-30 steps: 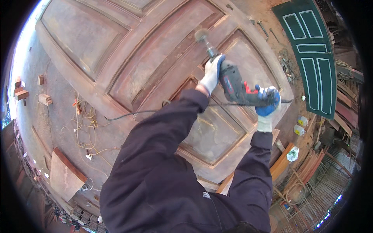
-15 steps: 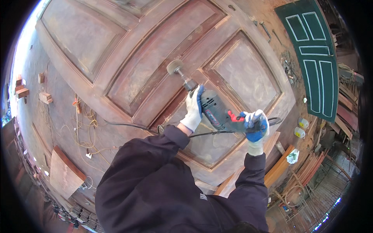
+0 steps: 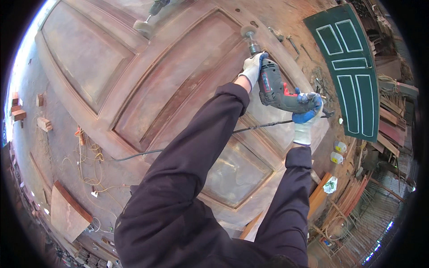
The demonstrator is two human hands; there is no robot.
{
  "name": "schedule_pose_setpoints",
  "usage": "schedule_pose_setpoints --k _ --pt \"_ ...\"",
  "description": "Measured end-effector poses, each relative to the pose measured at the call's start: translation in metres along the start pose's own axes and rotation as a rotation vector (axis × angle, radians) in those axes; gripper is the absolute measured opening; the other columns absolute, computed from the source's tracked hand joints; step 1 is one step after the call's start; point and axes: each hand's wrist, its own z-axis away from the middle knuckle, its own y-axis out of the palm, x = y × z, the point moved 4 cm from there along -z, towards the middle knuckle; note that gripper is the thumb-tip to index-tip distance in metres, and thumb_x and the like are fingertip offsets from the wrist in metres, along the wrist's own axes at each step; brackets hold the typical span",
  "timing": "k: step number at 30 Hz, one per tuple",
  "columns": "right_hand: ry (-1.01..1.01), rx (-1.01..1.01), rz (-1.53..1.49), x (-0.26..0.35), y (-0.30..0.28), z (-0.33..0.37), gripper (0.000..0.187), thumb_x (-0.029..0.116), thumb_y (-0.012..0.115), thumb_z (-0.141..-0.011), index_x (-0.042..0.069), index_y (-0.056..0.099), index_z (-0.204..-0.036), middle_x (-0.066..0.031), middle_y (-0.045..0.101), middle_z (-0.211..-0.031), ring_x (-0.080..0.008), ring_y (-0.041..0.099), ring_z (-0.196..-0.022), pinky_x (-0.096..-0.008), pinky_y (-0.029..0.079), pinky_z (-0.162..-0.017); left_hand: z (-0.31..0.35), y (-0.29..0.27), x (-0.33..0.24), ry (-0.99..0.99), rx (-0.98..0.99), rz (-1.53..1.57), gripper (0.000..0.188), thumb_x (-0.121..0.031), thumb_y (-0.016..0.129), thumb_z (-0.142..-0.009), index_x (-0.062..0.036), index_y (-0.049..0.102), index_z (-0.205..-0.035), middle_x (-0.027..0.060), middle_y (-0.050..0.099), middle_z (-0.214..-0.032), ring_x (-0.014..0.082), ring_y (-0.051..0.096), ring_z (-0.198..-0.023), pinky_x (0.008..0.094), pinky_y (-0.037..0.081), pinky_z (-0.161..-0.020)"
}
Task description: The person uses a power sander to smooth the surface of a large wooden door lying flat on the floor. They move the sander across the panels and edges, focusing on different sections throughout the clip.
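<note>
A large brown panelled wooden door (image 3: 103, 129) lies flat in front of me. Both my hands wear white gloves with blue coating and hold a dark corded power drill (image 3: 273, 85) with a red trigger area. My left hand (image 3: 254, 69) is closed round its front end, just behind the chuck. At the rear grip, my right hand (image 3: 308, 109) is wrapped round the handle. A round, worn abrasive wheel (image 3: 248, 31) is fitted in the chuck and sits at the upper part of the door, near its moulding; whether it touches the wood I cannot tell.
At the top edge, a second drill (image 3: 157, 6) with a similar wheel (image 3: 144, 28) reaches over the door. The power cord (image 3: 263, 126) runs beneath my left arm. A green door (image 3: 353, 73) lies right, near planks (image 3: 389, 114) and hand tools (image 3: 292, 47). Yellow cables (image 3: 91, 167) lie left.
Both hands have carried the drill away from me and to the right, toward the door's far edge. A second drill with a wheel has come into view at the top.
</note>
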Motion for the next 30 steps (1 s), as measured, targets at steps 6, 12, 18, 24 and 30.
schedule_pose_setpoints --k 6,12,18,24,30 --pt "0.035 0.092 0.019 0.007 -0.013 0.028 0.034 0.038 0.048 -0.093 0.008 0.053 -0.078 -0.0026 0.044 -0.063 -0.0174 0.045 -0.059 -0.0484 0.039 -0.092 0.018 -0.026 0.042 0.066 -0.019 0.212 0.033 -0.025 0.070 -0.079 -0.0016 0.064 -0.102 0.0074 0.063 -0.087 0.0174 0.061 -0.069 0.0336 0.051 -0.065" --pt "0.040 -0.136 -0.055 -0.002 -0.017 -0.003 0.034 0.039 0.048 -0.091 0.008 0.054 -0.079 -0.0021 0.044 -0.063 -0.0186 0.044 -0.061 -0.0465 0.036 -0.094 -0.012 0.016 0.002 0.038 0.077 -0.036 0.034 -0.036 0.072 -0.073 -0.0041 0.069 -0.085 0.0056 0.067 -0.078 0.0163 0.060 -0.069 0.0302 0.047 -0.067" --pt "0.048 0.050 -0.008 0.002 -0.009 0.020 0.033 0.038 0.047 -0.092 0.008 0.054 -0.079 -0.0029 0.044 -0.063 -0.0195 0.044 -0.059 -0.0468 0.037 -0.094 -0.002 -0.014 0.030 0.036 0.011 0.216 0.031 -0.031 0.070 -0.077 -0.0031 0.066 -0.091 0.0088 0.065 -0.078 0.0189 0.062 -0.067 0.0325 0.050 -0.064" --pt "0.032 -0.080 -0.061 -0.006 -0.015 -0.004 0.036 0.038 0.045 -0.093 0.007 0.054 -0.078 -0.0040 0.045 -0.063 -0.0195 0.047 -0.061 -0.0475 0.039 -0.093 -0.008 0.006 0.006 0.079 0.023 0.020 0.034 -0.033 0.074 -0.072 -0.0027 0.069 -0.087 0.0040 0.066 -0.077 0.0149 0.060 -0.070 0.0296 0.047 -0.066" --pt "-0.023 0.008 0.091 0.001 0.000 0.003 0.036 0.038 0.045 -0.094 0.006 0.053 -0.080 -0.0044 0.045 -0.064 -0.0205 0.049 -0.063 -0.0487 0.040 -0.094 -0.016 0.000 0.012 0.033 0.005 0.205 0.032 -0.030 0.072 -0.075 -0.0023 0.068 -0.089 0.0065 0.065 -0.074 0.0156 0.061 -0.062 0.0305 0.049 -0.061"
